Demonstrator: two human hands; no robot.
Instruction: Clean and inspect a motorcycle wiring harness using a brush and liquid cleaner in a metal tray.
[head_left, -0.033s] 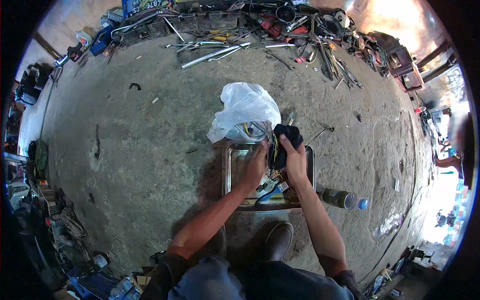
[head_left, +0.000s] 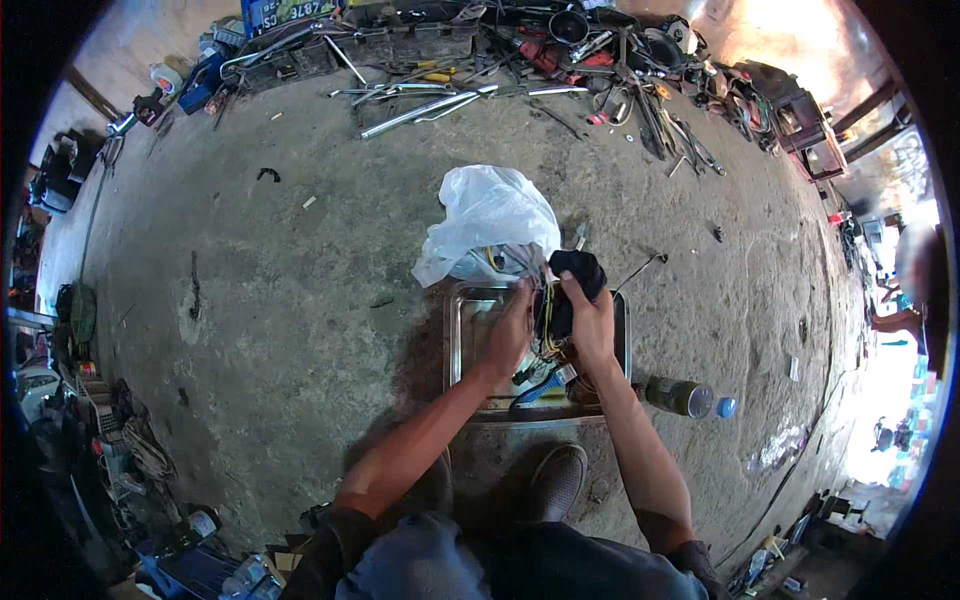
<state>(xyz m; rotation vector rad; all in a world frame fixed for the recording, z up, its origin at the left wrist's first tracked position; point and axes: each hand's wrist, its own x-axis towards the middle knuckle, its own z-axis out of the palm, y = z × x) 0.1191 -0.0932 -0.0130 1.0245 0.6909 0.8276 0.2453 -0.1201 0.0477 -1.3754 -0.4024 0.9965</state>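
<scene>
Barely anything has shifted: the fingers of our right hand [head_left: 593, 325] keep pinching the black bundle [head_left: 580, 266], thumb on top, so the hold looks steady. Yellow wires [head_left: 547, 318] run between our two hands' fingers, over the metal tray [head_left: 535, 419]; whether our left hand [head_left: 510, 335] pinches them, we cannot tell.

A brightly lit wall [head_left: 790, 45] stands beyond the stained grey concrete floor [head_left: 290, 320].
</scene>
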